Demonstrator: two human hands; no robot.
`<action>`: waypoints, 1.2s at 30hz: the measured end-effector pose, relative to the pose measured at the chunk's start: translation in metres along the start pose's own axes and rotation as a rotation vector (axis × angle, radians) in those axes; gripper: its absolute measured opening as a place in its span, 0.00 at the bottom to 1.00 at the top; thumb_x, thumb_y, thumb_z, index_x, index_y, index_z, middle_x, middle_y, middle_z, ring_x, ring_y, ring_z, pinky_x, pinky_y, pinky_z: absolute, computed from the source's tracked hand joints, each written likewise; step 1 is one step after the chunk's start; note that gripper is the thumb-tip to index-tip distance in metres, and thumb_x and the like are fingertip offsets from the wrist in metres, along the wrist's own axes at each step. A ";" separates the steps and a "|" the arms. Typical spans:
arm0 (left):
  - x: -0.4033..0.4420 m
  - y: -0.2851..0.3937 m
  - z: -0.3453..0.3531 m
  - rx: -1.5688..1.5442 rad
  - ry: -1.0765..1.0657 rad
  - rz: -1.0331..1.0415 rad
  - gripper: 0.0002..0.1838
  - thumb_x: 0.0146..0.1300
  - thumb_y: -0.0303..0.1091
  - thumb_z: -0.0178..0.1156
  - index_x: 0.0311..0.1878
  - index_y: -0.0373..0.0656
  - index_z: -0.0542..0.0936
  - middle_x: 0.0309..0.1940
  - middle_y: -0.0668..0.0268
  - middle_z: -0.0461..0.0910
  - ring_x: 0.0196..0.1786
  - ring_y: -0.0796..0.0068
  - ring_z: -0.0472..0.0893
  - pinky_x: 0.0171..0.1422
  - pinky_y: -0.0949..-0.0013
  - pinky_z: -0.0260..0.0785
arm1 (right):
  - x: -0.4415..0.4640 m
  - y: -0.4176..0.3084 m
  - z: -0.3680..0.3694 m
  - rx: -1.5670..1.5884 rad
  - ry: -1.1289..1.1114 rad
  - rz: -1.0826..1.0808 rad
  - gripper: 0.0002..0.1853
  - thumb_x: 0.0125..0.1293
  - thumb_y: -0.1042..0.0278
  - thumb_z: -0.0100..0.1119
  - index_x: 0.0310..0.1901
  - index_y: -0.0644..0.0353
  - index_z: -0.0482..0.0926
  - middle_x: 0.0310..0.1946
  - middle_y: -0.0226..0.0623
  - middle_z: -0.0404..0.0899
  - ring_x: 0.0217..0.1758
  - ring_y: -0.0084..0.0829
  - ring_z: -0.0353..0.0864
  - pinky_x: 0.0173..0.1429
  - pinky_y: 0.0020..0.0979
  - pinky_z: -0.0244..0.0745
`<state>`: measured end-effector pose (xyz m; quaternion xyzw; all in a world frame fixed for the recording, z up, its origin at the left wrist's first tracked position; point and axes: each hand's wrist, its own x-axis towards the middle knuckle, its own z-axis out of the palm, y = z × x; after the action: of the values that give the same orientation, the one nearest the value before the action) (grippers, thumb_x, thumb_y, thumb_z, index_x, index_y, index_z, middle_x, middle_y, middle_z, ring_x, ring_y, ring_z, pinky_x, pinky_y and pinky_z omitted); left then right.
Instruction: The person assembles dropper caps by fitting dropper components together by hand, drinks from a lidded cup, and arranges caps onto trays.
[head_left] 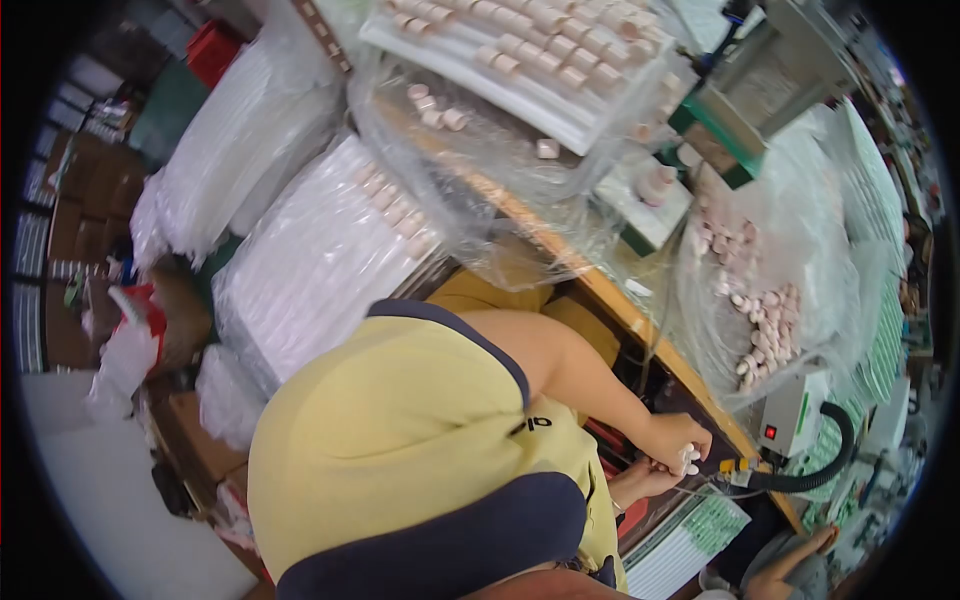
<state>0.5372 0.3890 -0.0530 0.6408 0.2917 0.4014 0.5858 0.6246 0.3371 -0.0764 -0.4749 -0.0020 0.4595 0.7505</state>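
My left hand (677, 441) is closed, with several small white pieces (690, 458) showing at its fingertips. Just below it and close against it is my right hand (645, 484), its fingers curled in. What the right hand grips, if anything, is hidden. Both hands are beside the wooden table edge (610, 293). Past that edge, a pile of small pale pink, cap-like pieces (770, 330) lies on clear plastic sheeting (835, 240). A small white machine (795, 415) with a lit red switch and a black hose (845, 440) stands near the hands.
A white tray (480, 75) holds rows of pale pink cylinders. Plastic-wrapped white trays (300, 250) stand to the left. A pink bottle (655, 185) sits on a white box beside a grey and green stand (735, 125). Another person's arm (800, 555) shows at lower right.
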 end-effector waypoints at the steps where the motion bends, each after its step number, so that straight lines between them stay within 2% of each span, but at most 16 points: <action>1: -0.014 0.015 -0.026 0.004 -0.016 0.085 0.21 0.44 0.34 0.72 0.44 0.41 0.79 0.40 0.60 0.83 0.45 0.64 0.82 0.49 0.64 0.74 | -0.006 0.004 0.006 -0.088 -0.054 -0.053 0.13 0.72 0.63 0.52 0.28 0.56 0.71 0.18 0.24 0.66 0.15 0.15 0.59 0.19 0.17 0.52; 5: -0.121 0.108 -0.179 0.035 0.026 -0.064 0.23 0.51 0.42 0.73 0.49 0.43 0.80 0.43 0.67 0.83 0.46 0.75 0.81 0.52 0.70 0.72 | -0.047 0.011 0.064 -0.326 -0.247 -0.233 0.16 0.74 0.63 0.51 0.25 0.57 0.70 0.17 0.25 0.64 0.15 0.15 0.57 0.19 0.18 0.50; 7: -0.196 0.147 -0.248 0.049 0.212 -0.338 0.24 0.48 0.40 0.76 0.48 0.44 0.82 0.45 0.68 0.83 0.49 0.76 0.80 0.54 0.69 0.72 | -0.050 0.017 0.083 -0.574 -0.299 -0.614 0.19 0.74 0.64 0.50 0.23 0.58 0.66 0.16 0.25 0.61 0.15 0.15 0.55 0.16 0.19 0.45; 8: -0.236 0.159 -0.281 0.317 0.366 -0.323 0.22 0.45 0.37 0.76 0.45 0.44 0.82 0.43 0.68 0.82 0.48 0.77 0.80 0.53 0.69 0.72 | -0.044 0.016 0.086 -0.636 -0.349 -0.699 0.19 0.75 0.63 0.49 0.24 0.60 0.68 0.16 0.26 0.62 0.16 0.15 0.56 0.18 0.18 0.46; 9: -0.274 0.170 -0.305 0.493 0.568 -0.433 0.21 0.42 0.35 0.76 0.42 0.45 0.83 0.40 0.69 0.82 0.46 0.76 0.79 0.53 0.69 0.72 | -0.040 0.016 0.095 -0.633 -0.355 -0.697 0.19 0.75 0.63 0.49 0.24 0.60 0.68 0.16 0.26 0.62 0.16 0.15 0.56 0.18 0.18 0.46; 12: -0.389 0.160 -0.383 0.888 0.910 -0.678 0.22 0.38 0.30 0.75 0.41 0.43 0.81 0.37 0.68 0.82 0.44 0.76 0.78 0.51 0.69 0.70 | -0.030 0.012 0.128 -0.609 -0.377 -0.724 0.18 0.75 0.62 0.50 0.26 0.61 0.71 0.17 0.25 0.64 0.18 0.14 0.58 0.22 0.17 0.50; 15: -0.441 0.126 -0.442 0.878 0.998 -0.768 0.22 0.38 0.28 0.75 0.41 0.42 0.81 0.33 0.66 0.83 0.37 0.75 0.80 0.45 0.70 0.73 | -0.021 0.014 0.160 -0.744 -0.490 -0.688 0.18 0.74 0.60 0.52 0.27 0.63 0.74 0.18 0.25 0.65 0.20 0.15 0.60 0.24 0.17 0.53; 17: -0.442 0.113 -0.462 0.765 0.980 -0.992 0.22 0.39 0.28 0.75 0.41 0.40 0.80 0.30 0.65 0.83 0.29 0.74 0.81 0.37 0.71 0.75 | -0.019 0.017 0.181 -0.999 -0.592 -0.785 0.18 0.72 0.58 0.55 0.28 0.63 0.77 0.18 0.25 0.67 0.20 0.15 0.62 0.25 0.19 0.55; 20: -0.445 0.098 -0.488 0.784 0.885 -1.117 0.25 0.39 0.28 0.76 0.44 0.38 0.80 0.30 0.63 0.83 0.26 0.72 0.82 0.34 0.71 0.76 | -0.011 0.021 0.197 -1.005 -0.611 -0.835 0.19 0.71 0.56 0.56 0.29 0.63 0.79 0.19 0.26 0.70 0.20 0.15 0.63 0.25 0.20 0.56; 24: -0.453 0.090 -0.503 0.768 0.804 -1.158 0.27 0.39 0.28 0.75 0.48 0.37 0.81 0.31 0.60 0.83 0.28 0.72 0.83 0.34 0.70 0.76 | 0.014 0.020 0.208 -1.097 -0.633 -0.802 0.19 0.70 0.55 0.57 0.29 0.64 0.79 0.18 0.27 0.70 0.22 0.17 0.66 0.27 0.21 0.59; 26: -0.465 0.088 -0.510 0.782 0.790 -1.088 0.30 0.41 0.32 0.76 0.51 0.37 0.80 0.33 0.57 0.84 0.32 0.66 0.84 0.38 0.66 0.76 | 0.050 0.020 0.206 -1.456 -0.628 -0.939 0.18 0.67 0.53 0.60 0.36 0.64 0.81 0.25 0.34 0.77 0.29 0.27 0.75 0.34 0.29 0.69; 27: -0.472 0.087 -0.510 0.782 0.790 -1.089 0.30 0.41 0.32 0.76 0.51 0.37 0.80 0.33 0.57 0.84 0.32 0.66 0.84 0.38 0.66 0.76 | 0.065 0.024 0.205 -1.456 -0.628 -0.937 0.18 0.67 0.53 0.60 0.36 0.64 0.81 0.25 0.34 0.77 0.29 0.27 0.75 0.34 0.29 0.69; 29: -0.484 0.085 -0.498 1.172 0.899 -0.854 0.25 0.49 0.39 0.73 0.48 0.36 0.80 0.36 0.52 0.83 0.39 0.56 0.84 0.46 0.61 0.74 | 0.092 0.033 0.199 -1.738 -0.517 -1.490 0.19 0.63 0.52 0.63 0.45 0.61 0.81 0.38 0.46 0.80 0.42 0.42 0.80 0.45 0.40 0.73; 30: -0.483 0.085 -0.491 1.169 0.896 -0.857 0.25 0.49 0.39 0.73 0.48 0.36 0.80 0.36 0.52 0.83 0.39 0.56 0.84 0.46 0.61 0.74 | 0.105 0.037 0.195 -1.743 -0.519 -1.489 0.19 0.63 0.52 0.63 0.45 0.61 0.81 0.38 0.46 0.80 0.42 0.42 0.80 0.45 0.40 0.73; 32: -0.478 0.088 -0.476 1.101 1.143 -1.075 0.19 0.56 0.44 0.67 0.43 0.39 0.80 0.42 0.52 0.83 0.47 0.48 0.81 0.51 0.54 0.72 | 0.126 0.044 0.190 -2.056 -0.554 -1.211 0.22 0.61 0.53 0.63 0.52 0.58 0.78 0.47 0.53 0.77 0.50 0.50 0.77 0.52 0.44 0.72; 36: -0.494 0.051 -0.449 1.197 1.248 -0.988 0.13 0.64 0.41 0.59 0.39 0.40 0.79 0.40 0.54 0.82 0.46 0.48 0.80 0.50 0.51 0.71 | 0.123 0.047 0.195 -1.989 -0.546 -1.067 0.22 0.60 0.54 0.64 0.53 0.58 0.78 0.45 0.52 0.78 0.49 0.49 0.78 0.51 0.43 0.73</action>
<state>-0.1027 0.1968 -0.0914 0.3114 0.9359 0.1644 0.0090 0.5776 0.5673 -0.0564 -0.6789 -0.7238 -0.0326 0.1191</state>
